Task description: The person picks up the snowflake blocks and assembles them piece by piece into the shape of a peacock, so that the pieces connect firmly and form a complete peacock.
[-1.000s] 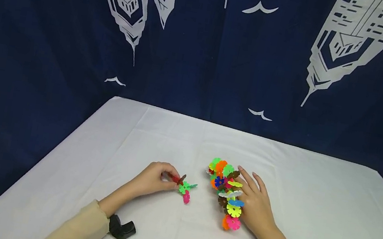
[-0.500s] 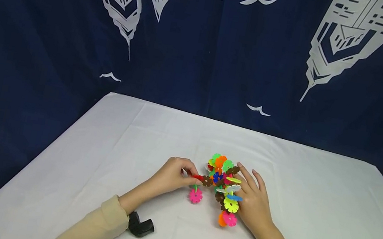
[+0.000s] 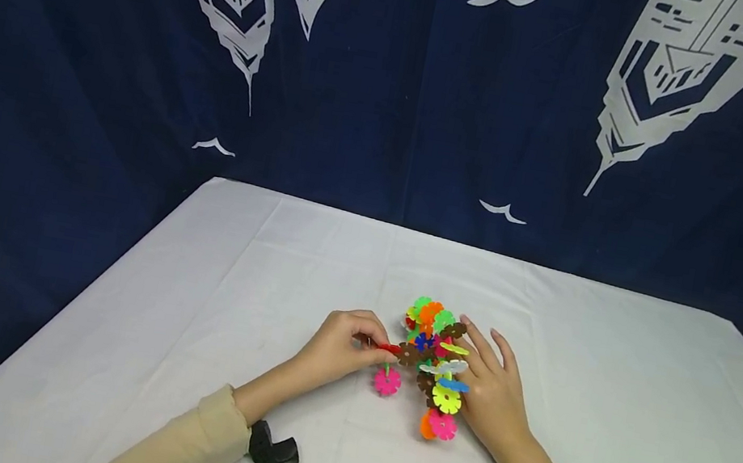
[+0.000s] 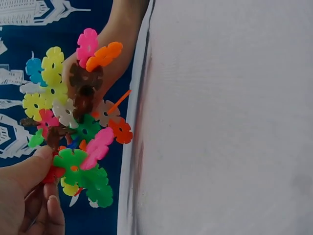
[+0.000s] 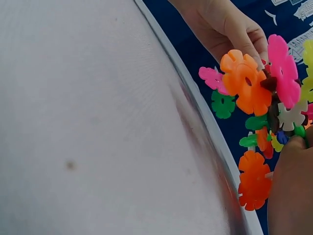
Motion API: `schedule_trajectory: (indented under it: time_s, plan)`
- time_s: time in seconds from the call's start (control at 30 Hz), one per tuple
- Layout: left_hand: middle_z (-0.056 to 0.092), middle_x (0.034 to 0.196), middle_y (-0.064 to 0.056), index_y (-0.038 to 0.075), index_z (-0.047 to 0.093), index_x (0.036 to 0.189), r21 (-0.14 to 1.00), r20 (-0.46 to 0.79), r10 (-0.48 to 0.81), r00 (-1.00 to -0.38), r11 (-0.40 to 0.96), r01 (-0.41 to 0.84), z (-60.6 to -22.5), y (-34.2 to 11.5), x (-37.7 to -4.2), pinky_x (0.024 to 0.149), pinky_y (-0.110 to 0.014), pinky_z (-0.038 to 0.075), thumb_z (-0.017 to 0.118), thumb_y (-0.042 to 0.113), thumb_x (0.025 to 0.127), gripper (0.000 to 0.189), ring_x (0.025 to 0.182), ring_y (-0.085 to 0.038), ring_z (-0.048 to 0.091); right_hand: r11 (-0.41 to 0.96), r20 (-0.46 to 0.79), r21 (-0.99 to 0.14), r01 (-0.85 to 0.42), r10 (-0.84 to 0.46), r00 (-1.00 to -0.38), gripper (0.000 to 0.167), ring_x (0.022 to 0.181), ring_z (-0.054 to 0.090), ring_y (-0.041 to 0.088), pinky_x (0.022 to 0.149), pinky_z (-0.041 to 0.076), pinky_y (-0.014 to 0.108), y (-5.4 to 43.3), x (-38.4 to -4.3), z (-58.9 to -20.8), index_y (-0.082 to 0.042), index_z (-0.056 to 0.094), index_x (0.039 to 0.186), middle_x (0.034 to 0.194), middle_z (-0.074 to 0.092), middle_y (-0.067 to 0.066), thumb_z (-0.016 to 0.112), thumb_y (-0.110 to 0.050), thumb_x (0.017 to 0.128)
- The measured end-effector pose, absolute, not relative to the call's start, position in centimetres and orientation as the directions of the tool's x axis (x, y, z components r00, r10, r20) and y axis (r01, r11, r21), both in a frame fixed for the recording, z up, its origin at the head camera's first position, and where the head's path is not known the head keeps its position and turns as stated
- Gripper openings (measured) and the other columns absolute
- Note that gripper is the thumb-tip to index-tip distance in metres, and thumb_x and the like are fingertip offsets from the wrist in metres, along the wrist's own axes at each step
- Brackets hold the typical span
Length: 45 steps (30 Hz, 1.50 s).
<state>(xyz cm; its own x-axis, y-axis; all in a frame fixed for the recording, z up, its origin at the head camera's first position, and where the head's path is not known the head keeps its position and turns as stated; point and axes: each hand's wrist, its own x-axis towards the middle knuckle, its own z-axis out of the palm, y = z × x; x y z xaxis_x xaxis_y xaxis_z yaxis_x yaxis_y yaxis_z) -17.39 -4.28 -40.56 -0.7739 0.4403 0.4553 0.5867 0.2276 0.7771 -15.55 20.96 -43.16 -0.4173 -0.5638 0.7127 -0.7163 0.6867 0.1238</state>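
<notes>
My left hand pinches a red flower disc between thumb and fingers. Joined to it is a small branch with a brown disc, a bright pink disc and green discs. The brown disc meets the side of a larger cluster of interlocking flower discs in many colours; the joint itself is too small to make out. My right hand holds that cluster from the right, its thumb against a green disc, two fingers reaching out behind. The cluster partly hides the right hand's grip.
A white cloth covers the table, whose far edge meets a dark blue curtain with white building prints. Black wrist cameras sit on both wrists, close above the cloth.
My left hand has moved right, bringing the small branch from apart to against the larger cluster; the branch has turned so its pink disc faces the camera. My right hand has stayed nearly still.
</notes>
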Motion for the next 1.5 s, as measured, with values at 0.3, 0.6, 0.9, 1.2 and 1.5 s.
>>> schedule_trajectory:
  time_s: [0.3, 0.6, 0.9, 1.2, 1.5]
  plan:
    - [0.061, 0.075, 0.010, 0.010, 0.071, 0.073, 0.792, 0.457, 0.438, -0.774, 0.195, 0.578, -40.8, -4.3, -17.4, 0.061, -0.026, 0.052, 0.081, 0.011, 0.073, 0.010, 0.068, -0.009, 0.057, 0.684, 0.737, 0.159, -0.712, -0.561, -0.376, 0.051, 0.121, 0.044, 0.037, 0.101, 0.026, 0.057, 20.7, -15.4, -43.1, -0.003, 0.061, 0.065, 0.106, 0.063, 0.017, 0.027, -0.019, 0.100]
    - [0.060, 0.074, 0.011, 0.008, 0.071, 0.073, 0.782, 0.457, 0.443, -0.771, 0.214, 0.586, -41.0, -3.9, -17.6, 0.061, -0.024, 0.051, 0.080, 0.008, 0.073, 0.009, 0.068, -0.008, 0.056, 0.674, 0.760, 0.193, -0.713, -0.562, -0.326, 0.050, 0.120, 0.047, 0.036, 0.099, 0.029, 0.056, 20.6, -15.5, -43.1, -0.001, 0.058, 0.063, 0.104, 0.064, 0.019, 0.028, -0.015, 0.100]
    - [0.058, 0.070, 0.012, 0.010, 0.070, 0.069, 0.780, 0.427, 0.480, -0.767, 0.233, 0.580, -40.6, -4.1, -17.8, 0.060, -0.024, 0.049, 0.080, 0.009, 0.074, 0.011, 0.066, -0.008, 0.054, 0.669, 0.779, 0.270, -0.693, -0.575, -0.251, 0.042, 0.113, 0.053, 0.034, 0.092, 0.037, 0.055, 20.3, -15.5, -43.5, 0.003, 0.064, 0.073, 0.103, 0.065, 0.019, 0.033, -0.009, 0.099]
    - [0.058, 0.068, 0.011, 0.010, 0.068, 0.066, 0.763, 0.399, 0.537, -0.744, 0.256, 0.594, -40.3, -4.2, -17.9, 0.062, -0.024, 0.048, 0.080, 0.008, 0.073, 0.015, 0.066, -0.007, 0.052, 0.675, 0.794, 0.304, -0.673, -0.569, -0.212, 0.033, 0.111, 0.055, 0.033, 0.090, 0.038, 0.052, 19.9, -15.4, -44.1, 0.005, 0.064, 0.081, 0.106, 0.065, 0.019, 0.037, -0.007, 0.096]
    - [0.062, 0.075, 0.014, 0.011, 0.073, 0.076, 0.759, 0.409, 0.524, -0.747, 0.259, 0.597, -40.1, -4.5, -17.9, 0.064, -0.024, 0.049, 0.078, 0.014, 0.077, 0.005, 0.070, -0.007, 0.055, 0.709, 0.816, 0.335, -0.621, -0.548, -0.186, 0.037, 0.109, 0.056, 0.034, 0.088, 0.037, 0.053, 19.6, -15.6, -43.6, 0.002, 0.052, 0.059, 0.099, 0.065, 0.020, 0.037, -0.001, 0.093]
